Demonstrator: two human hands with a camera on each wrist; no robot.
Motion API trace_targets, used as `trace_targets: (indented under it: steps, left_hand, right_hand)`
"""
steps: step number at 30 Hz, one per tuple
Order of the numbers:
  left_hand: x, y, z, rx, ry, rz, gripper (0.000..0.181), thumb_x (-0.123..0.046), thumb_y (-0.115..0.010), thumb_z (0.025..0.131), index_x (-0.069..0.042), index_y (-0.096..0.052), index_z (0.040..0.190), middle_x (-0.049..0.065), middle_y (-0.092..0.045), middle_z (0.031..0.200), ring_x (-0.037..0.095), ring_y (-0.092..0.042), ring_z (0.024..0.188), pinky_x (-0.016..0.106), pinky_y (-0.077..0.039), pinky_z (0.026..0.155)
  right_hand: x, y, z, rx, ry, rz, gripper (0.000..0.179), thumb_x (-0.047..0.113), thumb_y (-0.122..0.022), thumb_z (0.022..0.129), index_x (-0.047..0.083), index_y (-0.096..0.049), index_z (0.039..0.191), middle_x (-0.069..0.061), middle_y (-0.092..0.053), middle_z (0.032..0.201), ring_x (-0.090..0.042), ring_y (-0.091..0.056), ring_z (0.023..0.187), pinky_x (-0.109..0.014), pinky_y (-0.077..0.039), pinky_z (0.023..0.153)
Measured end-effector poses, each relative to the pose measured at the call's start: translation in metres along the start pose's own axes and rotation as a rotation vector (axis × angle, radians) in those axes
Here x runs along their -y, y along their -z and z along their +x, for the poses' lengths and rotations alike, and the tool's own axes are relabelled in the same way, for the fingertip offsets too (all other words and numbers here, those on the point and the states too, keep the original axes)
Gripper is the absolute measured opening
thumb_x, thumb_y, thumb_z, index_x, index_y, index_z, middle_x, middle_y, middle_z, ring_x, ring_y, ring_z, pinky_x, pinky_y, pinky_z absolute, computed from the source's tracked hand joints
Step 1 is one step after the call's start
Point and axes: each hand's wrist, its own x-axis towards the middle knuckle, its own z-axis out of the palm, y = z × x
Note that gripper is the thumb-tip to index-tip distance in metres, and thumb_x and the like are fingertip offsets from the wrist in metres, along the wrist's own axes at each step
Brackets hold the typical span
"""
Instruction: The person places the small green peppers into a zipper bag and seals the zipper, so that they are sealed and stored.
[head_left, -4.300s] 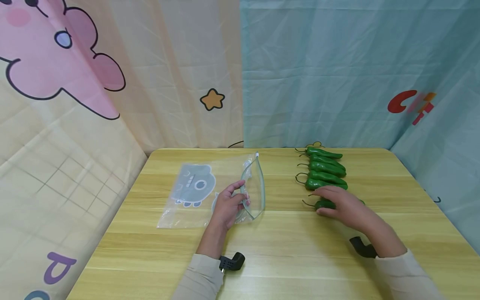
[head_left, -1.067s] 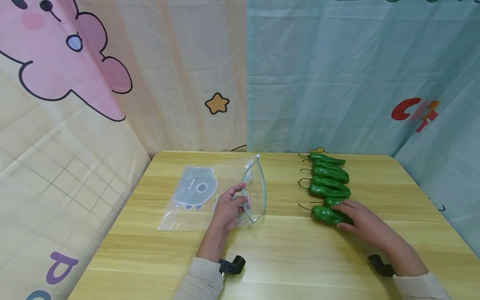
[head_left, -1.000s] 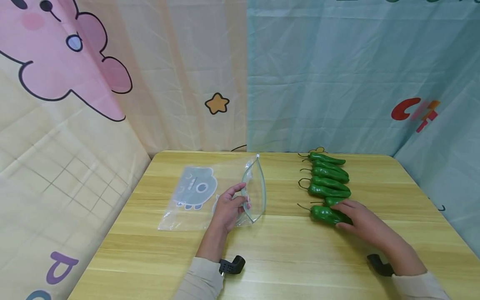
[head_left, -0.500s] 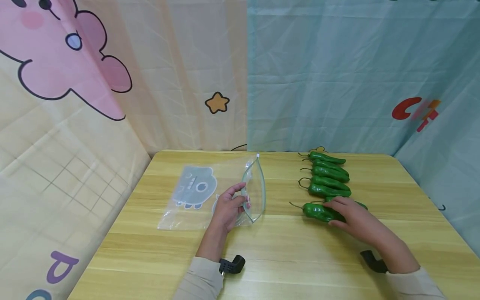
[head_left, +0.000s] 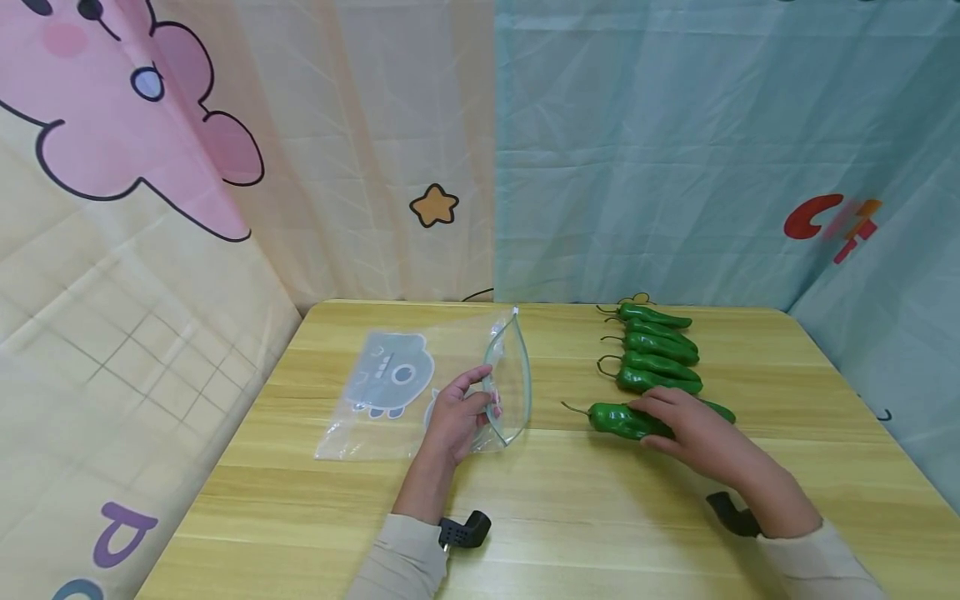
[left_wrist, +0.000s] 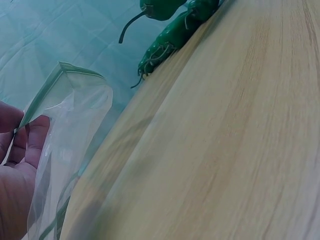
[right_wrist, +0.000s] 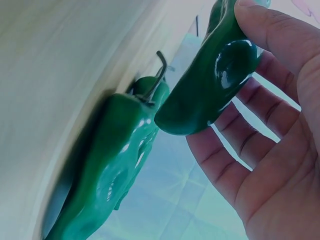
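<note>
My left hand [head_left: 453,417] pinches the mouth edge of a clear zip bag [head_left: 341,437] with a grey animal print, which lies on the table with its mouth gaping to the right. In the left wrist view its green-edged rim [left_wrist: 42,92] rises from my fingertips. My right hand [head_left: 701,433] holds a long green pepper [head_left: 618,420] between thumb and fingers, stem pointing left toward the bag. The right wrist view shows that pepper [right_wrist: 210,85] raised above others on the table. Behind it a row of green peppers [head_left: 660,343] lies side by side; one is partly hidden by my right hand.
The light wooden table [head_left: 570,517] ends at a back edge against a blue and cream curtain [head_left: 637,167]. A small white zip slider [head_left: 515,311] sits at the bag's far corner. Each wrist wears a black camera mount [head_left: 467,530].
Over the last second my right hand has carried the held pepper leftward, uncovering the tip of the pepper behind. My left hand and the bag have stayed in place.
</note>
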Motion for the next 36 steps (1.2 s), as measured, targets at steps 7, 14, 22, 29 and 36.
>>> trace_targets:
  steps: [7, 14, 22, 29, 36]
  left_hand:
    - [0.001, 0.000, 0.000, 0.012, -0.004, -0.009, 0.049, 0.010, -0.055, 0.089, 0.004, -0.052, 0.138, 0.014, -0.051, 0.102, 0.016, -0.058, 0.072, 0.024, -0.054, 0.064]
    - [0.003, 0.000, 0.000, 0.021, -0.003, -0.011, 0.048, 0.009, -0.055, 0.089, 0.003, -0.053, 0.137, 0.017, -0.050, 0.108, 0.016, -0.057, 0.072, 0.024, -0.053, 0.064]
    - [0.003, -0.001, -0.001, 0.024, -0.004, -0.013, 0.049, 0.009, -0.055, 0.089, 0.004, -0.052, 0.138, 0.016, -0.051, 0.105, 0.015, -0.057, 0.071, 0.023, -0.053, 0.063]
    - [0.003, -0.001, 0.000, 0.037, -0.009, -0.007, 0.049, 0.010, -0.054, 0.089, 0.006, -0.051, 0.138, 0.015, -0.052, 0.103, 0.015, -0.057, 0.070, 0.023, -0.053, 0.063]
    - [0.002, -0.003, -0.001, 0.036, -0.007, 0.003, 0.050, 0.010, -0.055, 0.089, 0.005, -0.052, 0.138, 0.014, -0.054, 0.099, 0.016, -0.058, 0.070, 0.024, -0.054, 0.063]
  right_hand:
    - [0.007, -0.001, 0.010, -0.005, 0.028, 0.006, 0.047, 0.015, -0.083, 0.080, 0.007, -0.066, 0.123, -0.005, -0.061, 0.117, -0.025, -0.061, 0.105, -0.044, -0.055, 0.083]
    - [0.016, -0.004, 0.025, 0.010, 0.047, 0.026, 0.045, 0.016, -0.081, 0.083, 0.008, -0.066, 0.124, -0.004, -0.060, 0.117, -0.022, -0.060, 0.105, -0.042, -0.055, 0.084]
    - [0.025, -0.007, 0.042, 0.029, 0.080, 0.036, 0.044, 0.018, -0.080, 0.085, 0.007, -0.065, 0.125, -0.002, -0.060, 0.114, -0.020, -0.059, 0.101, -0.041, -0.055, 0.082]
    - [0.027, -0.013, 0.058, 0.020, 0.082, 0.050, 0.043, 0.019, -0.080, 0.085, 0.006, -0.065, 0.124, -0.002, -0.060, 0.111, -0.017, -0.058, 0.098, -0.039, -0.054, 0.081]
    - [0.028, -0.014, 0.069, 0.039, 0.060, 0.080, 0.044, 0.020, -0.079, 0.086, 0.006, -0.065, 0.125, -0.002, -0.060, 0.112, -0.018, -0.058, 0.097, -0.038, -0.054, 0.079]
